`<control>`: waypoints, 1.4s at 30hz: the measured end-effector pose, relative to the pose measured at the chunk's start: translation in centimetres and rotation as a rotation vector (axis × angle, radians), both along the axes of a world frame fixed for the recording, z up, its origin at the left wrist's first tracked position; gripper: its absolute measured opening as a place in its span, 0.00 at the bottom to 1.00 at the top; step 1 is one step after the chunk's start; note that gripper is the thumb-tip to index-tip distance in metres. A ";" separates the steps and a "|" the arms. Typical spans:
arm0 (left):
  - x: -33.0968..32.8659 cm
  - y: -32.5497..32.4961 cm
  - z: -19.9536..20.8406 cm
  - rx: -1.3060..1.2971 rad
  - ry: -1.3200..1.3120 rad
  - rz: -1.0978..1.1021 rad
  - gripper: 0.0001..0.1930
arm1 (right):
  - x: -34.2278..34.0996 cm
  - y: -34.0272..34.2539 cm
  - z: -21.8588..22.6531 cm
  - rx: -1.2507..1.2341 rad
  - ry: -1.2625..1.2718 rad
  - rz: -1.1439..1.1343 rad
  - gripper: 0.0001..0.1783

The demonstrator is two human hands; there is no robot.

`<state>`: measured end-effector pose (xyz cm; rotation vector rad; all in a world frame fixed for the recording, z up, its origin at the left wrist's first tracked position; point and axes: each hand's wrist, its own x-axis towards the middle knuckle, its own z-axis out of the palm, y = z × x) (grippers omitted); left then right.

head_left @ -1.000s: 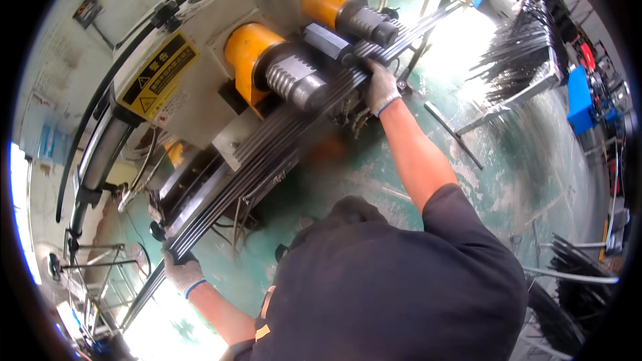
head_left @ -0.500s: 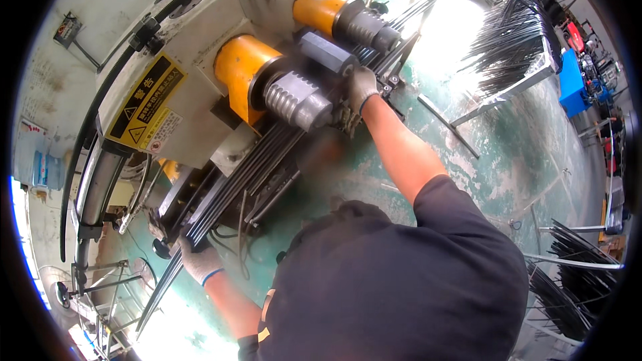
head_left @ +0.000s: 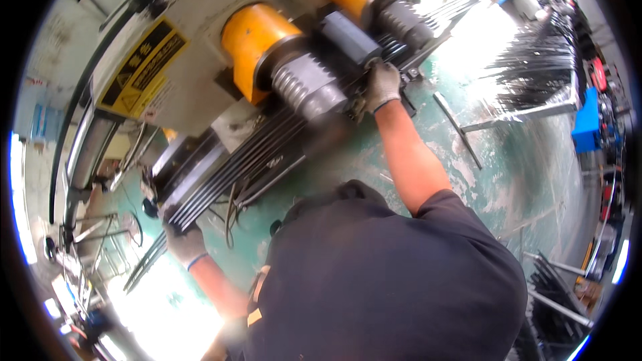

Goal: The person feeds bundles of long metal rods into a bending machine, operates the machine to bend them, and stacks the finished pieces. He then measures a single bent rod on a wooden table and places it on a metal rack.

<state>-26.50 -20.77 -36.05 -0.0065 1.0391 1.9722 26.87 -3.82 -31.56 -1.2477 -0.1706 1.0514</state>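
Observation:
My left hand (head_left: 185, 246), in a grey-white work glove, closes round the lower left end of a bundle of long dark metal rods (head_left: 224, 175). The rods run diagonally along the front of a machine, below its spring-like grey cylinders (head_left: 309, 83). My right hand (head_left: 383, 84), gloved too, is at the machine's front by the end of a grey hexagonal block (head_left: 349, 38). Its fingers are partly hidden, and I cannot tell what they hold. Motion smears the picture.
Two orange cylinders (head_left: 259, 39) jut from the machine's pale housing (head_left: 194, 10), which bears a yellow-black warning label (head_left: 142, 67). To the right stands a rack piled with dark rods (head_left: 535, 70). A metal bar (head_left: 458, 130) reaches out from it over the green floor (head_left: 495, 187).
The whole view has shifted and blurred. Both hands stay at about the same spots along the machine; my left hand looks more tightly wrapped round the rods.

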 end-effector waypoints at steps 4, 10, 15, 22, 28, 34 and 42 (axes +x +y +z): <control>1.5 0.6 -1.2 0.067 -0.001 -0.043 0.23 | 4.1 0.3 -5.7 0.015 -0.273 0.114 0.10; 9.5 1.7 -1.1 0.067 -0.077 -0.074 0.19 | 3.4 -2.4 -6.6 0.183 -0.303 -0.003 0.29; 12.6 2.2 0.0 0.049 -0.094 -0.150 0.19 | 5.0 -3.5 -11.4 0.270 -0.080 -0.042 0.22; 12.8 0.4 -0.5 0.014 -0.139 -0.393 0.32 | 7.0 -9.2 -15.2 -0.162 -0.526 0.210 0.27; 3.0 -4.2 0.3 0.330 -0.194 -0.233 0.40 | 4.3 -15.1 -17.3 -0.330 -0.417 0.189 0.19; -16.9 -11.4 -1.5 0.261 -0.097 0.120 0.38 | 2.4 -20.4 -25.8 -0.432 -0.346 0.198 0.15; -38.7 -17.7 -0.7 -0.022 0.104 0.502 0.32 | -3.3 -26.2 -27.6 -0.561 -0.361 0.322 0.13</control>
